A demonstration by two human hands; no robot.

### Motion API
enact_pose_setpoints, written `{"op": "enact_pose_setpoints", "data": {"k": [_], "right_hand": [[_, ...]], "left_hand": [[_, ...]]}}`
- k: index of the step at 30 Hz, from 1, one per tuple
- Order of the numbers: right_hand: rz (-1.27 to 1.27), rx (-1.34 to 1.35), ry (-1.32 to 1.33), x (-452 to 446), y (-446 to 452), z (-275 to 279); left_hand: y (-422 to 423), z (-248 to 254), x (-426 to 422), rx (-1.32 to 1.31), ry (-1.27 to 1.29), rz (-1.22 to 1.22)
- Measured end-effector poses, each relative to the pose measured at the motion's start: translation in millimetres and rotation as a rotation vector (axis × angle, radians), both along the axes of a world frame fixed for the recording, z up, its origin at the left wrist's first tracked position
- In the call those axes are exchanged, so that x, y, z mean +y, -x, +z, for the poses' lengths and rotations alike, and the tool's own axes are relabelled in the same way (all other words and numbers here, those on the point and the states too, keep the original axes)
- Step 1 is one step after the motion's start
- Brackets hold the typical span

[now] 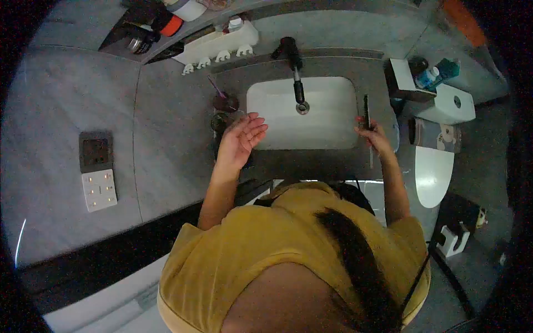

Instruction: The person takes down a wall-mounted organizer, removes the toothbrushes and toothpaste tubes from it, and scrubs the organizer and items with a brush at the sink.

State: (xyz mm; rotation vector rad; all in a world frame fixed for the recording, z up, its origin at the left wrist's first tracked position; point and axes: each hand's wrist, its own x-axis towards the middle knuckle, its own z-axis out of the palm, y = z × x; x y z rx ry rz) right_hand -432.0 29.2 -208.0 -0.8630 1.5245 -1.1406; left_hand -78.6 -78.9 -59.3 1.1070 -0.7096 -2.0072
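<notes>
1. Right hand [376, 137]: the fingers are clamped on a comb-like thing [366, 110], dark and narrow, too blurred to name for certain. It sticks up out of the grip, pointing ahead of the hand.
2. This hand is at the right rim of a white sink [333, 141], over the grey counter [300, 160].
3. Left hand [241, 140]: open, palm turned up, fingers lightly curled and close to one another. Its fingertips reach over the sink's left rim; I cannot tell whether they touch it.
4. Just ahead of the left hand, slightly to its left, is a dark cup [226, 102], with a thin purple stick [214, 84] beyond it.
5. Between the two hands, farther ahead, a black tap [288, 53] stands behind the sink. Below its spout is the drain [302, 108].
6. Ahead and to the right of the right hand are a box [404, 77] and a blue-and-white bottle [427, 77].
7. Right of the right hand is a white toilet [434, 177].
8. Behind both hands is the wearer's yellow shirt [222, 244].
</notes>
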Motion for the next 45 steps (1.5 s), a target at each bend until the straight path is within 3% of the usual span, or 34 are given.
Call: {"op": "enact_pose_setpoints", "data": {"k": [1, 4, 8, 11, 13, 18, 19, 22, 24, 27, 29, 32, 33, 35, 40, 41, 45], "right_hand": [[0.024, 0.026, 0.039, -4, 1, 2], [0.059, -0.560, 0.041, -23, -2, 15], [0.142, -0.569, 0.110, -99, -36, 72], [0.209, -0.564, 0.106, -165, -72, 108], [0.133, -0.418, 0.046, -206, -98, 129], [-0.077, -0.491, -0.044, -295, -155, 111], [-0.144, -0.499, -0.118, -305, -164, 111], [-0.198, -0.465, -0.025, -321, -188, 108], [-0.266, -0.512, -0.052, -333, -194, 102], [-0.327, -0.625, -0.059, -349, -196, 97], [-0.400, -0.673, -0.041, -351, -198, 102], [-0.318, -0.563, -0.074, -349, -198, 114], [-0.417, -0.684, 0.070, -349, -206, 121], [-0.404, -0.677, 0.086, -354, -199, 116], [-0.479, -0.631, 0.184, -353, -202, 115], [-0.399, -0.707, 0.176, -356, -196, 112], [-0.484, -0.626, 0.093, -338, -205, 141]], "left_hand": [[-1, 4, -7, -0.039, 0.026, 0.026], [-22, 9, -38, -0.036, 0.111, 0.173], [-75, 0, -133, -0.087, 0.208, 0.400], [-115, -26, -219, -0.376, 0.489, 0.475], [-139, -66, -292, -0.454, 0.569, 0.509], [-94, -30, -297, -1.279, 0.656, 0.480], [-81, -10, -277, -1.146, 0.632, 0.474], [-89, -17, -305, -1.116, 0.596, 0.424], [-91, -25, -308, -1.088, 0.650, 0.530], [-80, -14, -305, -1.286, 0.460, 0.431], [-90, -32, -327, -1.264, 0.440, 0.386], [-88, -46, -333, -1.295, 0.502, 0.481], [-88, -45, -331, -1.302, 0.539, 0.525], [-79, -19, -309, -1.233, 0.525, 0.631], [-92, -21, -319, -1.310, 0.547, 0.476], [-91, -18, -319, -1.288, 0.527, 0.432], [-85, -8, -315, -1.390, 0.565, 0.509]]}}
